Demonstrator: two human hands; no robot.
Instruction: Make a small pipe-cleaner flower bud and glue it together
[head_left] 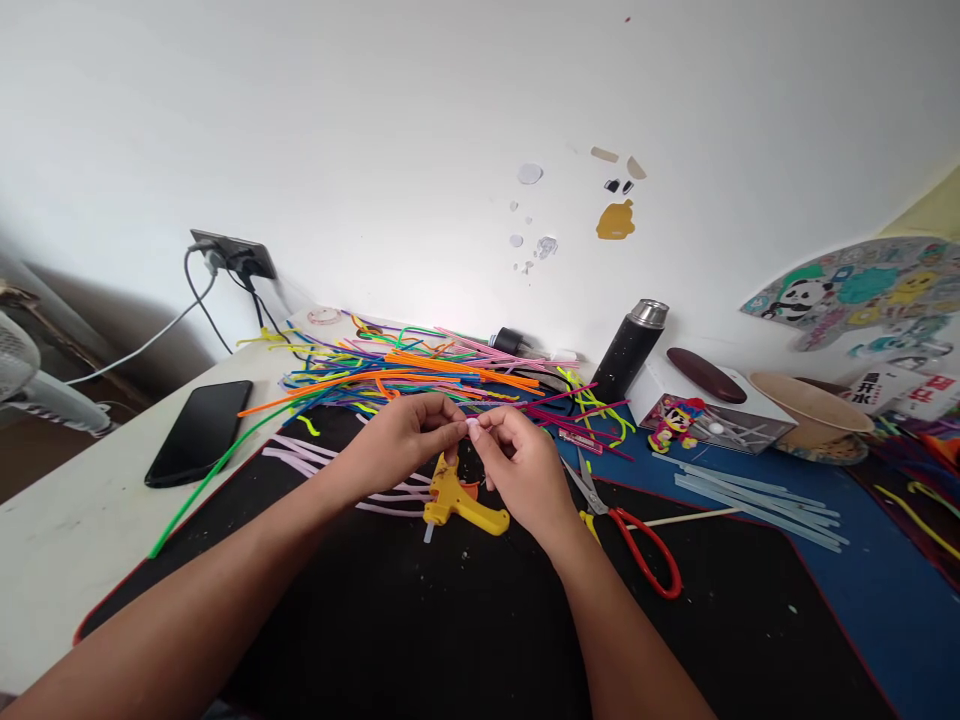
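Both hands meet over the black mat. My left hand pinches one side of a small pale lilac piece, and my right hand grips its other side between thumb and fingers. The piece is mostly covered by the fingertips. Just below the hands lies a yellow glue gun with a clear stick poking out of its back end. Lilac pipe cleaners lie on the mat beyond my left forearm. Red-handled scissors rest open to the right of my right hand.
Coloured pipe cleaners are heaped behind the hands. A phone lies at the left. At the right are a black flask, a small figurine and several translucent glue sticks.
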